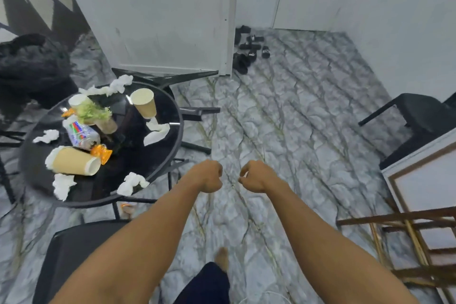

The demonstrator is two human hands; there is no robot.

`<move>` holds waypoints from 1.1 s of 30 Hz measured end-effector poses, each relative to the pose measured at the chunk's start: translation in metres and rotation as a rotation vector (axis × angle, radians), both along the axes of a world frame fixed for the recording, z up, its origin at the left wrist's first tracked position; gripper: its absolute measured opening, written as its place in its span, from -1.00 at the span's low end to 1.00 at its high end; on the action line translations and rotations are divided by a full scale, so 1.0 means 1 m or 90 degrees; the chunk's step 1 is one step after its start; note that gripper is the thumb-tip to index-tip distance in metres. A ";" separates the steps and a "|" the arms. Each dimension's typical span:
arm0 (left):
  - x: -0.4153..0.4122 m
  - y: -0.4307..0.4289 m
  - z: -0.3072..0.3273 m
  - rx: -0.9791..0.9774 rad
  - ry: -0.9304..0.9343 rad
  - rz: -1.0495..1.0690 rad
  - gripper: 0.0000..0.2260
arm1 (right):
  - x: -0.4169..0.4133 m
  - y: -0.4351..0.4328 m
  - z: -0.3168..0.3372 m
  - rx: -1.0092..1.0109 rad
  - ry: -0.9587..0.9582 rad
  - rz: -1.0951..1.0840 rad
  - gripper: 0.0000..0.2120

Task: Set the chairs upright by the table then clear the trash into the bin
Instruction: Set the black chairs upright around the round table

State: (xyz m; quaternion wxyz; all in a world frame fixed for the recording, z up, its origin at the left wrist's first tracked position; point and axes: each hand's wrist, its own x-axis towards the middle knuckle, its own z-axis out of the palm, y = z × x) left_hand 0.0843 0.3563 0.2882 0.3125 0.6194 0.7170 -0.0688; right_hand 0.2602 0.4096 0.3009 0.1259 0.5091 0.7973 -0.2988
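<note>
A round black glass table [170, 136] stands at the left, littered with crumpled tissues [133, 182], an upright paper cup [144, 102], a paper cup lying on its side [74, 161], a crushed plastic bottle [80, 134] and orange wrappers [102, 153]. One black chair [76, 254] sits upright at the lower left by the table. Another black chair [417, 116] lies tipped at the right wall. Beyond the table, black chair legs [172, 79] stick out along the floor. My left hand [208, 175] and right hand [254, 176] hover over the floor, fingers curled, holding nothing.
A black bin bag [32, 66] bulges at the far left. A white cabinet [158, 20] stands behind the table, with dark slippers [249, 48] on the floor beside it. A wooden rack [407, 242] and framed panel occupy the lower right. Marble-patterned floor [283, 118] lies between.
</note>
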 end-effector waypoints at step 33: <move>-0.201 0.576 -0.058 -0.015 -0.105 0.554 -0.66 | -0.284 0.700 -0.057 -0.102 -0.043 0.457 -0.68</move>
